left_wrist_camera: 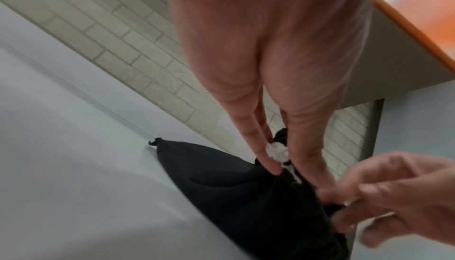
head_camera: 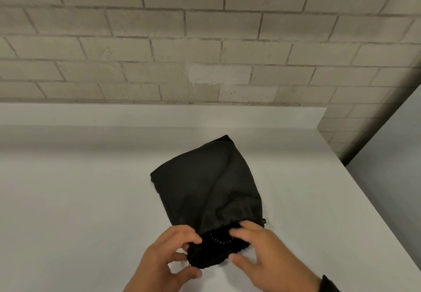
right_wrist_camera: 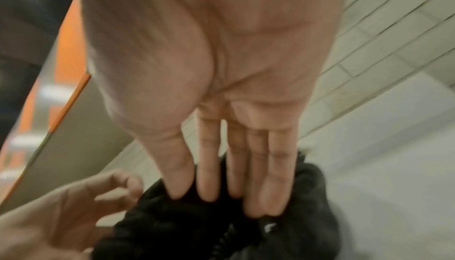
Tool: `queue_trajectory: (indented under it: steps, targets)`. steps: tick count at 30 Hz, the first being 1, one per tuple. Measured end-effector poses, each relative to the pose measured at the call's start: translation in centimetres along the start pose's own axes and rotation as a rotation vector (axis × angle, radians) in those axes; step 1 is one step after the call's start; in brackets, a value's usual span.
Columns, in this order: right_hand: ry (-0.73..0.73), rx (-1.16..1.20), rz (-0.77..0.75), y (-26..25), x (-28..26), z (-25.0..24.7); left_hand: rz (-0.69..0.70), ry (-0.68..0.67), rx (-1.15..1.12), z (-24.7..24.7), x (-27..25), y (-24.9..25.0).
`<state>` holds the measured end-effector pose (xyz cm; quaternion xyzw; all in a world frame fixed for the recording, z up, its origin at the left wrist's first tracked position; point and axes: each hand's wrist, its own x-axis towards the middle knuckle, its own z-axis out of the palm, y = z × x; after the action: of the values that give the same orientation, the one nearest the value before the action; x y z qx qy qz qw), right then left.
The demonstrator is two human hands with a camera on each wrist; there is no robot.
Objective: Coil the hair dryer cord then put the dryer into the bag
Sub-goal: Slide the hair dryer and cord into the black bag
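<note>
A black drawstring bag [head_camera: 205, 182] lies bulging on the white table [head_camera: 79, 200], its gathered mouth toward me. A dark coiled cord [head_camera: 219, 242] shows in the mouth; the dryer itself is hidden inside. My left hand [head_camera: 190, 245] pinches the mouth's left rim. In the left wrist view its fingers [left_wrist_camera: 268, 166] squeeze the black fabric [left_wrist_camera: 221, 186] beside a white drawstring knot [left_wrist_camera: 277, 152]. My right hand [head_camera: 237, 245] grips the right rim, fingers on top and thumb below. The right wrist view shows its fingertips [right_wrist_camera: 256, 205] tucked into the bag [right_wrist_camera: 310, 196].
A pale brick wall [head_camera: 205, 41] runs along the table's far edge. The table's right edge [head_camera: 364, 191] slants toward me, with a grey surface [head_camera: 398, 146] beyond the gap. Bare tabletop spreads left of the bag.
</note>
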<state>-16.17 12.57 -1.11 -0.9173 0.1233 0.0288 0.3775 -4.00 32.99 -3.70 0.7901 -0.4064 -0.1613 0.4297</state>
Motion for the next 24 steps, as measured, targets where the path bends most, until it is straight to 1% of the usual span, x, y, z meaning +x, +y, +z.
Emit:
queue_trajectory:
  steps: [1, 3, 4, 5, 6, 7, 8, 9, 12, 14, 17, 21, 24]
  targets:
    - [0.086, 0.055, -0.023, 0.3, -0.7, -0.8, -0.074, 0.003, -0.034, -0.1, 0.0, 0.1]
    - [0.330, 0.132, 0.047, 1.8, -1.5, -1.9, -0.216, 0.016, -0.102, 0.1, 0.0, -0.1]
    - [0.406, 0.135, 0.091, 2.6, -1.6, -2.2, -0.264, 0.014, -0.125, 0.1, -0.1, -0.3]
    - [0.425, 0.130, 0.132, 3.4, -1.6, -2.4, -0.294, -0.003, -0.147, 0.1, -0.1, -0.4]
    - [0.388, 0.127, 0.170, 4.0, -1.6, -2.4, -0.297, -0.016, -0.162, 0.1, -0.2, -0.6]
    - [0.311, 0.149, 0.202, 4.4, -1.4, -2.3, -0.288, -0.030, -0.169, 0.1, -0.2, -0.7]
    - [0.256, 0.189, 0.198, 4.7, -1.2, -2.1, -0.280, -0.042, -0.173, 0.1, -0.3, -0.7]
    - [0.232, 0.217, 0.180, 4.9, -1.1, -1.8, -0.275, -0.053, -0.177, 0.1, -0.3, -0.7]
    - [0.315, 0.225, 0.148, 5.0, -0.8, -1.4, -0.247, -0.075, -0.179, -0.1, -0.3, -0.8]
    - [0.348, 0.224, 0.129, 5.0, -0.8, -1.5, -0.228, -0.075, -0.183, -0.4, -0.4, -1.1]
    - [0.384, 0.161, 0.094, 5.1, -1.1, -1.9, -0.220, -0.055, -0.188, -0.9, -0.6, -1.4]
    - [0.403, 0.091, 0.088, 5.9, -1.7, -2.8, -0.175, 0.040, -0.114, -1.7, -1.1, -2.5]
    - [0.437, 0.073, 0.118, 7.0, -2.5, -3.5, -0.076, 0.125, -0.022, -2.4, -1.7, -3.5]
